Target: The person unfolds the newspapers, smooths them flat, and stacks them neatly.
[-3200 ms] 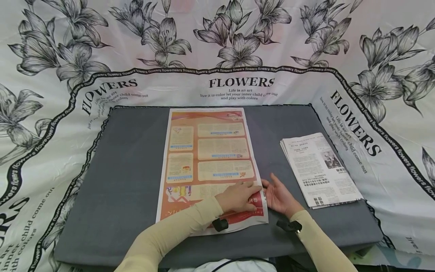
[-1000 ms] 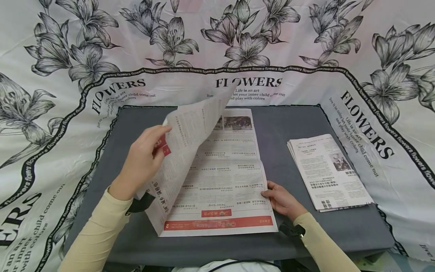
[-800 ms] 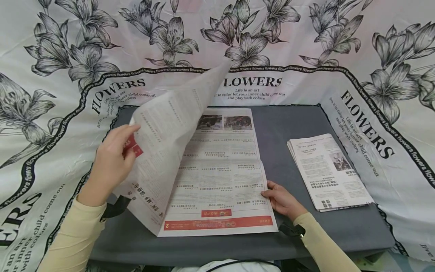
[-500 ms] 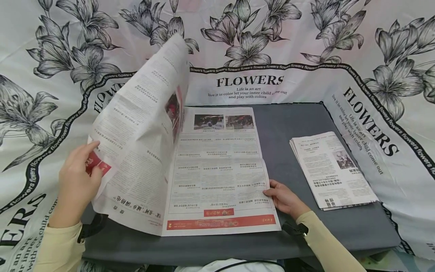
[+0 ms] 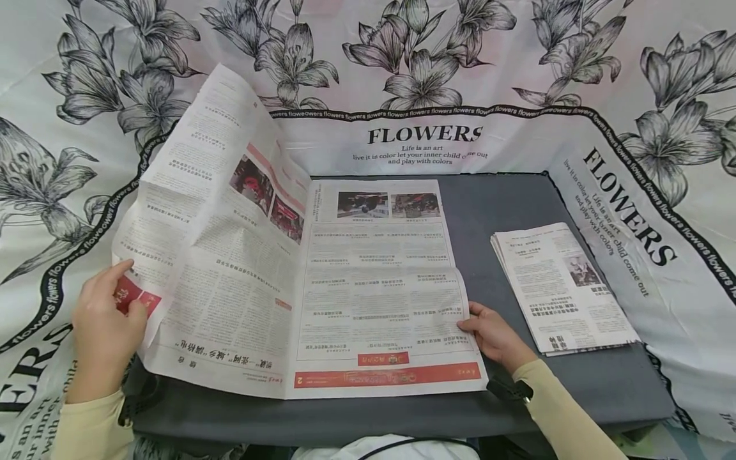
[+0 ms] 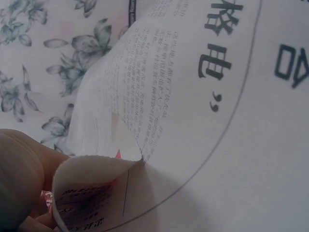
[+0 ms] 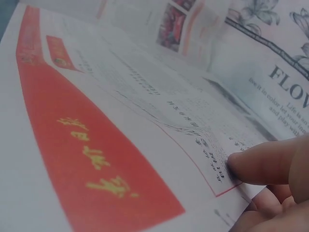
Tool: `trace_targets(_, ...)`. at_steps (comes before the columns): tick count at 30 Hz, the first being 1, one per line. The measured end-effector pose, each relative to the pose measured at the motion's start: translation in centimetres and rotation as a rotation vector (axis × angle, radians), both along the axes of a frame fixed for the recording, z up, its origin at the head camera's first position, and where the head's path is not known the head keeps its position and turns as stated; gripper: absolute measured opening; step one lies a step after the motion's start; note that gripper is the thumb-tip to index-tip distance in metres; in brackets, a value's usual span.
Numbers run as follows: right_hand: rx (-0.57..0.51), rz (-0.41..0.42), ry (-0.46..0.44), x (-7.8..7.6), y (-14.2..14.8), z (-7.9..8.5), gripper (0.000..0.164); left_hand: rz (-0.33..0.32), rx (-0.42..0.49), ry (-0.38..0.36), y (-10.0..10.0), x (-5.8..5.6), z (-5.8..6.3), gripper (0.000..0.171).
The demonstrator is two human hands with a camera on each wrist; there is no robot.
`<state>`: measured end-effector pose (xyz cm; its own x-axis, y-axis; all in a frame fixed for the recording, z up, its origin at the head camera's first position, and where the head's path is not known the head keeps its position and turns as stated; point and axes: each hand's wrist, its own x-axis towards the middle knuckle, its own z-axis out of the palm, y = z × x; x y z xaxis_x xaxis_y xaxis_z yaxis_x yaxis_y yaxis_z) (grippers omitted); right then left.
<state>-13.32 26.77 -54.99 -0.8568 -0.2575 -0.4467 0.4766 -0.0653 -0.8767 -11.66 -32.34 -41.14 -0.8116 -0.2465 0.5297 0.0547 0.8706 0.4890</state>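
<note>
A newspaper [image 5: 379,300] lies opened in front of me, its right page on the grey table and its left page [image 5: 230,300] raised and curving up past the table's left side. My left hand [image 5: 109,319] pinches the outer edge of that left page, where a folded-over bit shows red print. In the left wrist view the page [image 6: 193,145] curls over beside the thumb. My right hand [image 5: 497,335] pinches the right page's edge near its lower corner, thumb on top and fingers beneath, as the right wrist view shows with the thumb [image 7: 265,162].
A folded stack of newspapers [image 5: 560,287] lies to the right on the grey table [image 5: 471,236]. A white cloth printed with flowers [image 5: 425,140] rises behind and along both sides. The table's front edge runs close to my body.
From lying closed, the newspaper's top page has been lifted and swung over to the left by my left hand. My right hand has come to hold the right edge, shifting slightly right.
</note>
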Motion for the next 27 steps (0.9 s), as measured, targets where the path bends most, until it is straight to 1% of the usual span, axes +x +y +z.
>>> trace_targets(5,-0.007,0.024,0.023,-0.1,1.5,0.9,0.046,0.038,0.02,-0.05,-0.3,0.3,-1.4,0.054)
trace_targets(9,0.014,0.03,0.033,-0.2,2.9,1.8,0.045,0.067,0.077,-0.115,-0.2,0.5,-2.7,0.057)
trace_targets(13,0.052,0.012,0.024,-0.5,4.5,2.6,0.044,0.088,0.139,-0.213,0.0,0.6,-4.3,0.061)
trace_targets(17,0.092,-0.003,0.005,-0.6,6.1,3.0,0.054,0.096,0.179,-0.289,0.2,0.7,-6.2,0.064)
trace_targets(20,0.102,-0.021,-0.028,-0.7,7.3,2.9,0.064,0.083,0.21,-0.32,0.3,0.8,-7.7,0.066)
trace_targets(23,0.096,-0.04,-0.06,-0.5,8.1,2.7,0.07,0.086,0.232,-0.39,0.5,1.0,-9.0,0.069)
trace_targets(27,0.098,-0.062,-0.068,-0.3,8.5,2.4,0.072,0.101,0.259,-0.472,0.7,1.2,-10.2,0.072)
